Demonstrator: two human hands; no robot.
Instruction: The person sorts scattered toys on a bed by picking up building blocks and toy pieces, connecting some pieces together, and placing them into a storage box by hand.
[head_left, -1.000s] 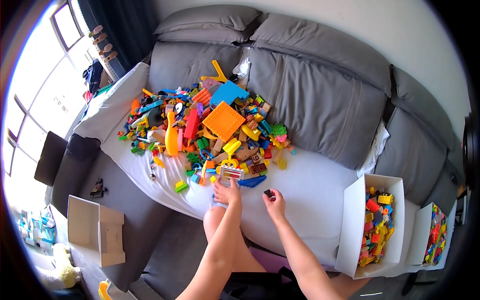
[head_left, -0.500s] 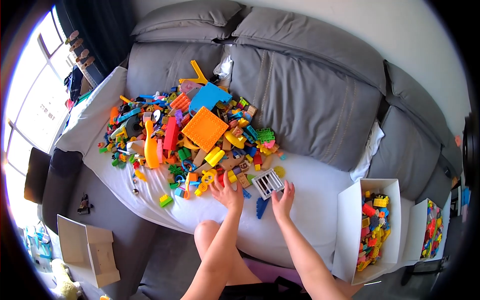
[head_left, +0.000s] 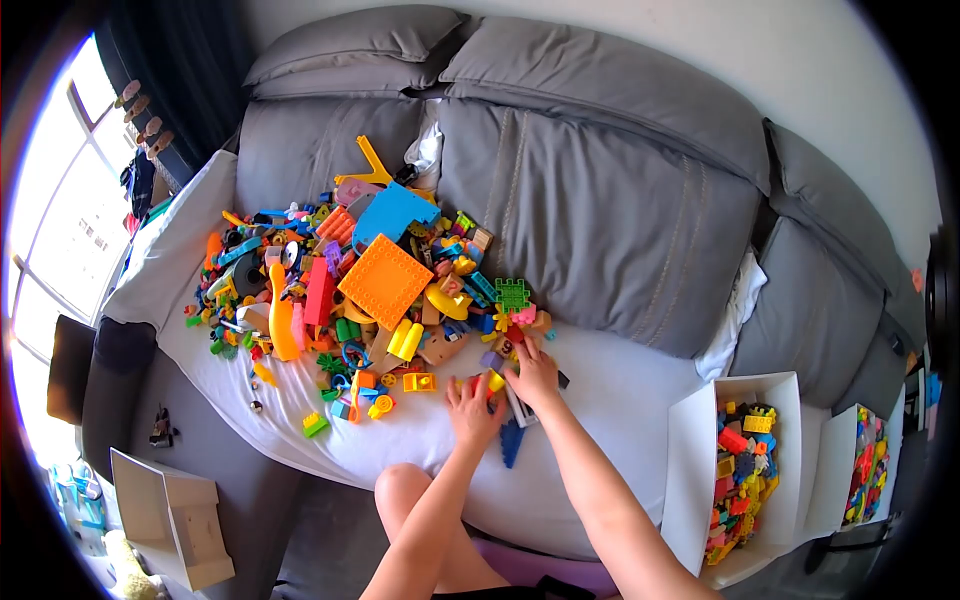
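A large heap of mixed toys, with an orange square plate (head_left: 386, 282) on top, lies on the white sheet (head_left: 615, 450). At its lower right edge, my left hand (head_left: 474, 412) has its fingers on small pieces, red and yellow ones among them. Beside it, my right hand (head_left: 533, 374) reaches up to a red block (head_left: 515, 334) at the heap's edge, fingers touching it. Partly under my right hand lies a white barred piece (head_left: 521, 408). A dark blue toothed piece (head_left: 511, 441) rests just below the hands. Whether either hand grips anything is hard to see.
At the right stand a white box (head_left: 690, 450) full of colourful blocks and a second box (head_left: 828, 470) of small pieces. An opened carton (head_left: 170, 515) sits at the lower left. Grey sofa cushions (head_left: 600, 190) rise behind the heap.
Both hands have moved to the small pieces at the heap's lower right edge. My right hand has released the white barred piece, which now lies lower. The view has shifted.
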